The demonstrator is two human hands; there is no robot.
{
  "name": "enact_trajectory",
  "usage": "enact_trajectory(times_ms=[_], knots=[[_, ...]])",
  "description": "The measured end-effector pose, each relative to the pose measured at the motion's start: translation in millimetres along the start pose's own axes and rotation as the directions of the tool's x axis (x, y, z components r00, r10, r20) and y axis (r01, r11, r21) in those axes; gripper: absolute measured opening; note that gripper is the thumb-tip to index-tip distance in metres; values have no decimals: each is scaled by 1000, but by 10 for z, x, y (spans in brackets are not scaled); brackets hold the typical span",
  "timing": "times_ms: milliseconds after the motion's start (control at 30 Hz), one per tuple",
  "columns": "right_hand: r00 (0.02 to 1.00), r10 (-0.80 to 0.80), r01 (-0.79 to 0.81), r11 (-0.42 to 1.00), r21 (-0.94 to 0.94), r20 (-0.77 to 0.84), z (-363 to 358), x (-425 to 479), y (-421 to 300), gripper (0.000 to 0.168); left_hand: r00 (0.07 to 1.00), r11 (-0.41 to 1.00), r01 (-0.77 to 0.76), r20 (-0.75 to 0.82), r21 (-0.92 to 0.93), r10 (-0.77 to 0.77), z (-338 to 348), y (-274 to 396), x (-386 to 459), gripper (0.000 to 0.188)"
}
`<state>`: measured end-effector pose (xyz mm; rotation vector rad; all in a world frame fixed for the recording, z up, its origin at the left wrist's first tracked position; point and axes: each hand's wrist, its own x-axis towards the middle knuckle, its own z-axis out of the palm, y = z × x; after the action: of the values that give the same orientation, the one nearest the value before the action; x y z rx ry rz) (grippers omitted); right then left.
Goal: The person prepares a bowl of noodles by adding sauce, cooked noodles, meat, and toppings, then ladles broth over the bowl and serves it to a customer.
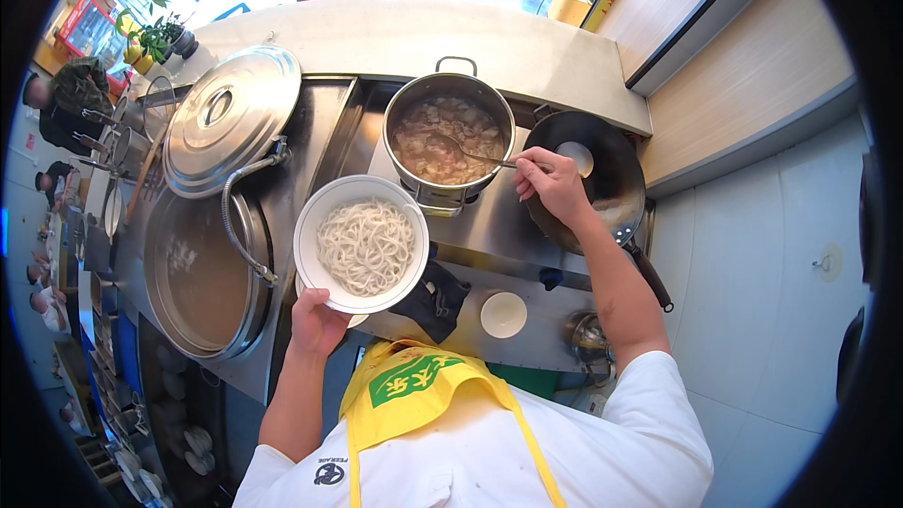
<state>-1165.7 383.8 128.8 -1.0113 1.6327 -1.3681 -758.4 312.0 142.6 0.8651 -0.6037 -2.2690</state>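
Note:
My left hand grips the lower rim of a white bowl that holds a heap of white noodles. In my right hand is the handle of a metal ladle or spoon. Its head dips into a steel pot filled with a brownish stew of pale chunks in broth, so the head is partly hidden. The bowl is just left of the pot and nearer to me, above the steel counter.
A black lidded wok stands to the right, its handle pointing towards me. On the left are a large vat of cloudy liquid, a tilted steel lid and a hose tap. A small bowl and dark cloth lie nearer. People are far left.

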Motion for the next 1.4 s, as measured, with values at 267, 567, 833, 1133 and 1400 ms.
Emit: enact_trajectory(times_ms=[267, 567, 833, 1133, 1400], knots=[[976, 211, -168, 883, 437, -51, -6, 98, 284, 21, 1000, 1000, -23, -4, 12, 23, 12, -9, -2, 81], [960, 247, -126, 800, 586, -130, 37, -91, 363, 25, 999, 999, -30, -16, 12, 30, 37, 9, 7, 80], [945, 267, -79, 746, 661, -189, 55, -178, 350, 23, 1000, 999, -20, 3, 29, 20, 81, 32, 79, 79], [940, 227, -9, 764, 646, -255, 1, -261, 170, 26, 997, 999, -21, 75, 36, 19, 112, 156, 328, 76], [931, 193, 39, 790, 612, -310, -82, -254, 18, 25, 994, 1000, -13, 106, 24, 11, 311, 240, 577, 71]])
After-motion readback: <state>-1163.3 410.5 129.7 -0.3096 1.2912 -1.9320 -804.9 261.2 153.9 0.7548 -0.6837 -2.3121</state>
